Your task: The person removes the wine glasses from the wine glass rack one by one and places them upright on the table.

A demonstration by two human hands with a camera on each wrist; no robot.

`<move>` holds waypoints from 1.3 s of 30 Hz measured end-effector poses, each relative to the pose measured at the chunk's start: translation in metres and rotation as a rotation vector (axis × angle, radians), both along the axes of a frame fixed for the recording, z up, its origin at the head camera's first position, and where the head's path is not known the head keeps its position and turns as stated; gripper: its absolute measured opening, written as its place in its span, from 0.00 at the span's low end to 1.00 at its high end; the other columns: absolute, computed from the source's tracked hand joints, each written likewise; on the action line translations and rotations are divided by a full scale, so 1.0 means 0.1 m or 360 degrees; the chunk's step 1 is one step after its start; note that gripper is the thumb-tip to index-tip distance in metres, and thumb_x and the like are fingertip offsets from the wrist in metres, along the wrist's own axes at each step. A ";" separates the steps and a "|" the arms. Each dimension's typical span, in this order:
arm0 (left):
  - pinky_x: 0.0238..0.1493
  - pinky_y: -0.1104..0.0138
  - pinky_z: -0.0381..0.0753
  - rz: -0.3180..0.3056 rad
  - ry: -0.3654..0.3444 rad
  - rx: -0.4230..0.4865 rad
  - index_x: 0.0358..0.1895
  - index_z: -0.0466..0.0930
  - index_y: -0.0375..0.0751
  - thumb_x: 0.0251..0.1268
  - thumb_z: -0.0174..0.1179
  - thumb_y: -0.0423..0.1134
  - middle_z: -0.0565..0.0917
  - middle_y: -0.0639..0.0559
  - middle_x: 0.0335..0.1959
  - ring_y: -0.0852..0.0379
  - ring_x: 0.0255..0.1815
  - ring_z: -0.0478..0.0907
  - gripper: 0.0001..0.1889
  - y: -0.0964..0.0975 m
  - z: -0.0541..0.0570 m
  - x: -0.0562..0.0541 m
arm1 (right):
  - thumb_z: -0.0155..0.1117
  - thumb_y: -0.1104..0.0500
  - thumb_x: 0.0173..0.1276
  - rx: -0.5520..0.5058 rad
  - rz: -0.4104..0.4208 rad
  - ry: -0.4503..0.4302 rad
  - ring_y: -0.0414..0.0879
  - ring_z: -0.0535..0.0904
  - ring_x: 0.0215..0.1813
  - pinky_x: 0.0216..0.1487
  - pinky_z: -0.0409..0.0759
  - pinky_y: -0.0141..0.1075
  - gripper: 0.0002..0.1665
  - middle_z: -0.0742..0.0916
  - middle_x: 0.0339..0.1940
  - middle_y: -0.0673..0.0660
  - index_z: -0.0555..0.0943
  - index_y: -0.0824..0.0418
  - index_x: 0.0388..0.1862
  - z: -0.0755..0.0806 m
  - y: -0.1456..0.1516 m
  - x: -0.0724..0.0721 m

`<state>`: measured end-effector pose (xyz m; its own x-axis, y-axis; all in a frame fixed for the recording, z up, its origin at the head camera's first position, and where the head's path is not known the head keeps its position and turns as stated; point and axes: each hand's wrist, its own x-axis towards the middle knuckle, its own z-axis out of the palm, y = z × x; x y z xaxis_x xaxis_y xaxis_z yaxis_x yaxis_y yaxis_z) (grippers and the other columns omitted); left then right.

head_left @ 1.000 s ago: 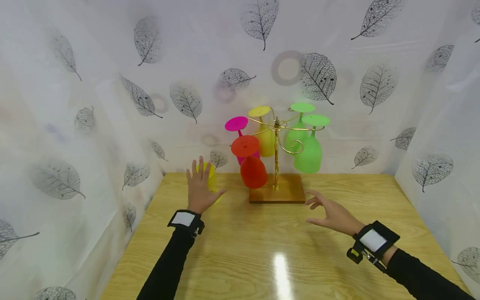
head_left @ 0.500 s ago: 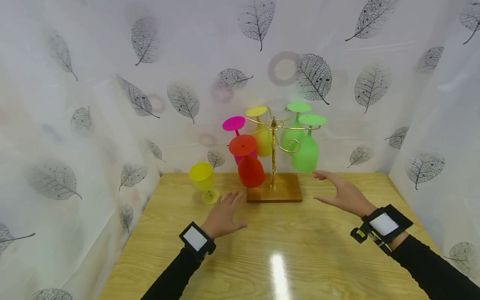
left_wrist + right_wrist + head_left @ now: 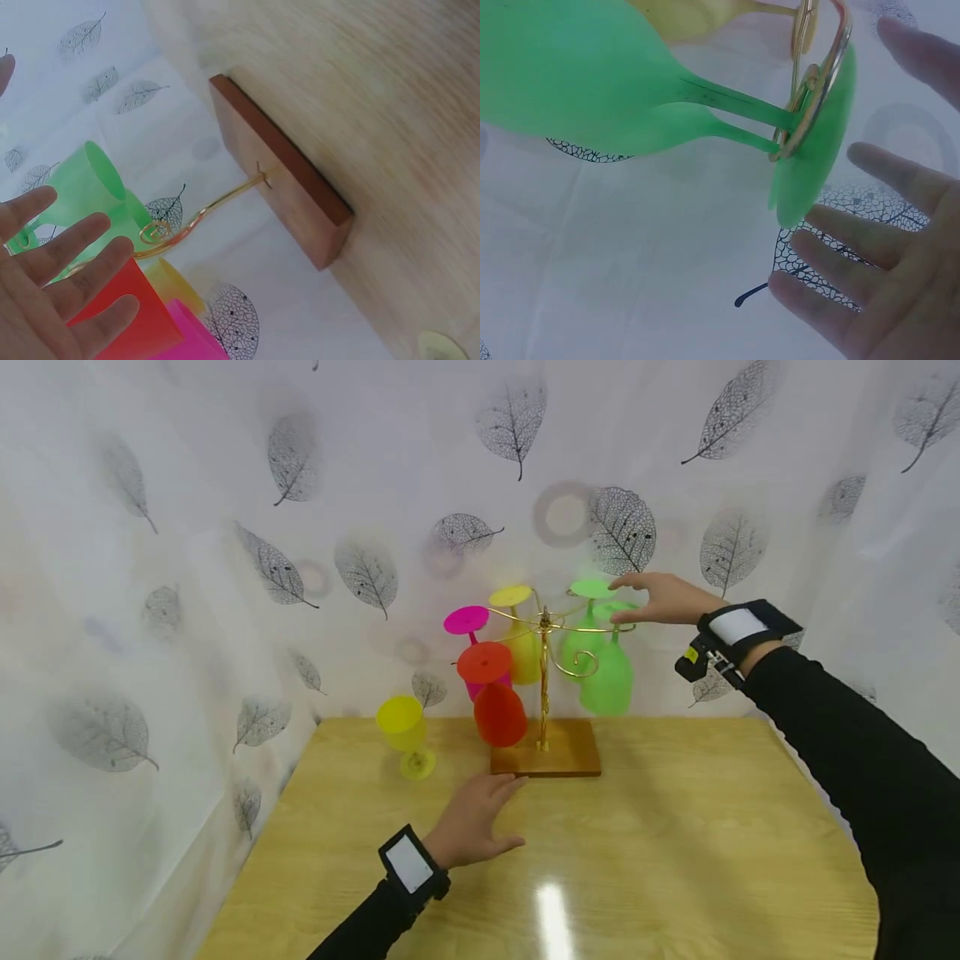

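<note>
My right hand (image 3: 663, 599) is raised at the front green goblet (image 3: 609, 681), which hangs upside down from a gold wire rack (image 3: 544, 693). In the right wrist view its fingers are spread and straight, fingertips right beside the goblet's round foot (image 3: 821, 165). A second green goblet (image 3: 591, 587) hangs just behind. My left hand (image 3: 471, 822) hovers over the table before the rack's wooden base (image 3: 577, 747), fingers extended and holding nothing. Also hanging upside down are a red goblet (image 3: 500, 714), a magenta goblet (image 3: 466, 619) and a yellow goblet (image 3: 522, 652).
Another yellow goblet (image 3: 401, 724) stands upright on the wooden table (image 3: 675, 827), left of the rack. A white curtain (image 3: 360, 468) with a leaf print closes in the back and the sides.
My left hand has come away from the standing yellow goblet, moving right and toward me. My right hand has risen from near the table to the foot of the front green goblet.
</note>
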<state>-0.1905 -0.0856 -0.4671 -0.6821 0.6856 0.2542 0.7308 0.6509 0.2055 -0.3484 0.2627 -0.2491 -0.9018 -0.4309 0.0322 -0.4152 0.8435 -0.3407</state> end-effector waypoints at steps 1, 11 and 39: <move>0.67 0.53 0.68 -0.0007 -0.0005 0.0005 0.68 0.63 0.48 0.51 0.66 0.58 0.74 0.49 0.63 0.51 0.62 0.71 0.41 -0.01 -0.02 0.02 | 0.62 0.41 0.62 0.0026 0.0007 -0.0042 0.68 0.63 0.67 0.63 0.65 0.62 0.43 0.67 0.68 0.72 0.63 0.62 0.69 -0.01 0.00 -0.05; 0.70 0.55 0.64 -0.0024 0.0014 0.0006 0.69 0.62 0.48 0.53 0.64 0.59 0.72 0.51 0.64 0.53 0.65 0.68 0.41 -0.09 -0.08 0.07 | 0.63 0.43 0.62 0.0053 -0.0005 -0.0078 0.68 0.69 0.63 0.60 0.70 0.59 0.41 0.74 0.62 0.74 0.67 0.67 0.66 -0.08 -0.01 -0.07; 0.68 0.52 0.66 0.0002 -0.0083 0.0044 0.70 0.59 0.50 0.55 0.63 0.58 0.72 0.50 0.64 0.53 0.63 0.69 0.40 -0.09 -0.07 0.06 | 0.64 0.43 0.61 -0.0013 0.0098 0.0071 0.63 0.74 0.60 0.62 0.70 0.57 0.33 0.79 0.59 0.67 0.77 0.64 0.57 0.04 -0.36 -0.12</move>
<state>-0.1849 -0.0950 -0.4742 -0.6957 0.6780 0.2373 0.7179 0.6453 0.2610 -0.3605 0.2264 -0.2450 -0.8712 -0.4852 0.0751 -0.4811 0.8132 -0.3273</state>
